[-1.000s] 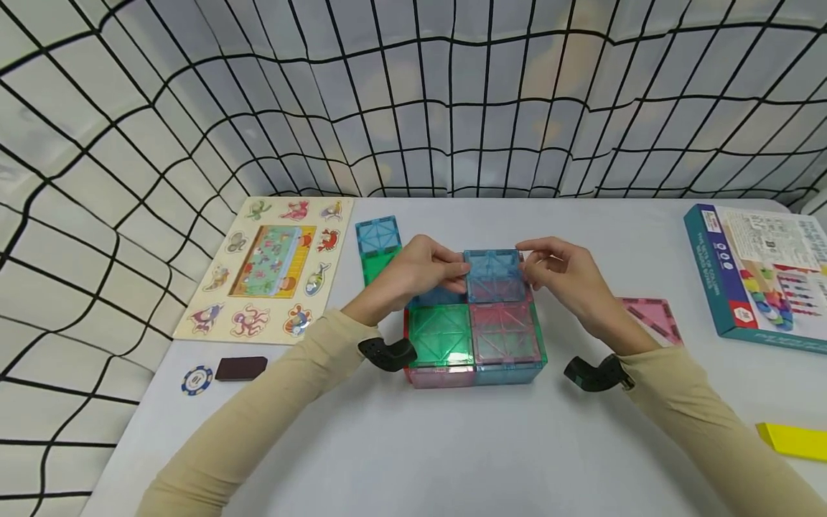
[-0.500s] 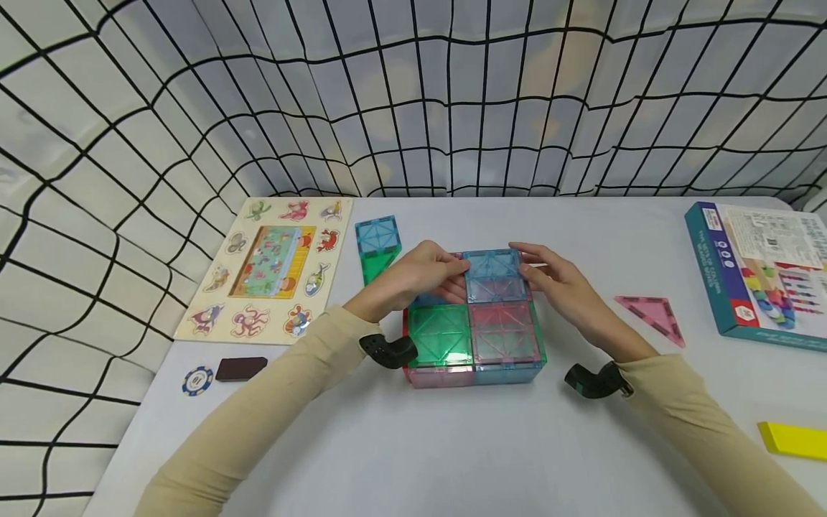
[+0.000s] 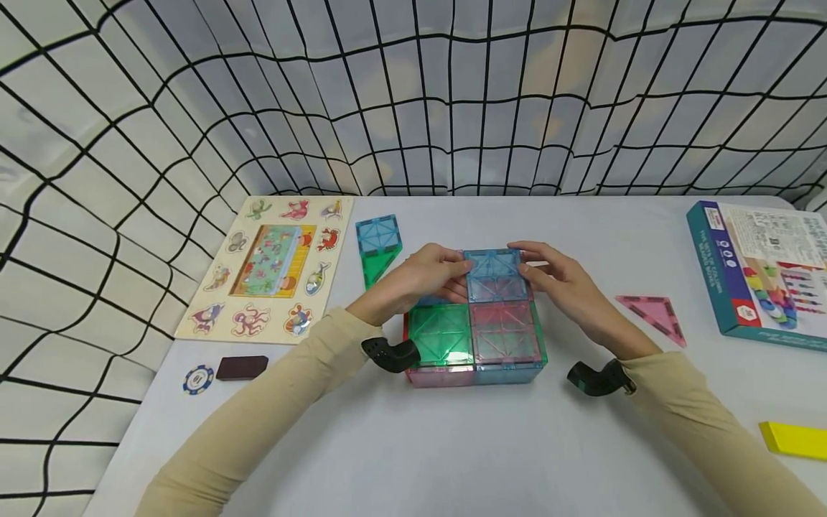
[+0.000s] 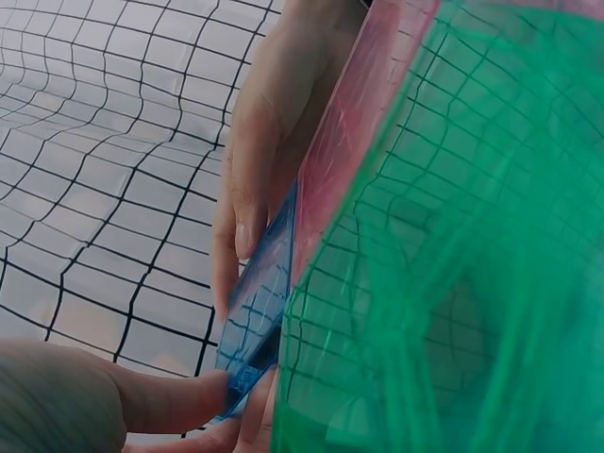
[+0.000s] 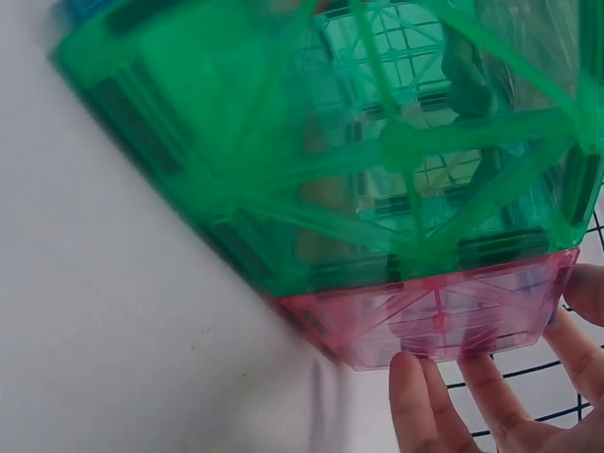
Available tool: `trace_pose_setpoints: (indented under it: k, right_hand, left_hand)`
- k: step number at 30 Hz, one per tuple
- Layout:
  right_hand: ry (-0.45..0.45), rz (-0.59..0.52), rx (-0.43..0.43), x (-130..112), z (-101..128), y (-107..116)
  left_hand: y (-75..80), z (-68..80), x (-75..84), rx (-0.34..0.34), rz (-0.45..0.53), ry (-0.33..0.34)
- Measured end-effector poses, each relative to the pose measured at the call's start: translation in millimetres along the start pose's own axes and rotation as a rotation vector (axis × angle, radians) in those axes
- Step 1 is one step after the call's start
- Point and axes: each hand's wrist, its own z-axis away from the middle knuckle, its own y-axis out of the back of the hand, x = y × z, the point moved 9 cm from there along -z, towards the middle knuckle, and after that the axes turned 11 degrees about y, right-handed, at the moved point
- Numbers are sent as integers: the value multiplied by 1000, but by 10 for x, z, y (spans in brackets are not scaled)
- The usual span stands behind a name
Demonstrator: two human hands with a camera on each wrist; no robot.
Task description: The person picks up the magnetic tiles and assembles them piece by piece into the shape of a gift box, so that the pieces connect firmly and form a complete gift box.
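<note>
A low box of clear magnetic tiles stands mid-table, topped by a green square tile and a pink square tile. Behind the pink one, a blue square tile lies at the back right of the top; the left wrist view shows it tilted. My left hand pinches its left edge, thumb above and fingers below. My right hand touches the right back corner with extended fingers. In the right wrist view these fingers rest against a pink side tile beside a green side tile.
Left lies a sea-animal puzzle board, with a poker chip and a dark block before it. Behind my left hand are loose blue and green tiles. Right are a pink triangle tile, a boxed set and a yellow block.
My right hand has shifted slightly, its fingers going from bent at the blue tile's corner to straighter along the box's side. My left hand keeps its pinch on the tile.
</note>
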Motion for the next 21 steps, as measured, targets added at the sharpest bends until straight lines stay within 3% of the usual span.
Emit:
trace_pose_setpoints:
  k: [21]
  right_hand:
    - [-39, -40, -19, 19, -39, 74]
  left_hand:
    - [-67, 16, -15, -57, 62, -8]
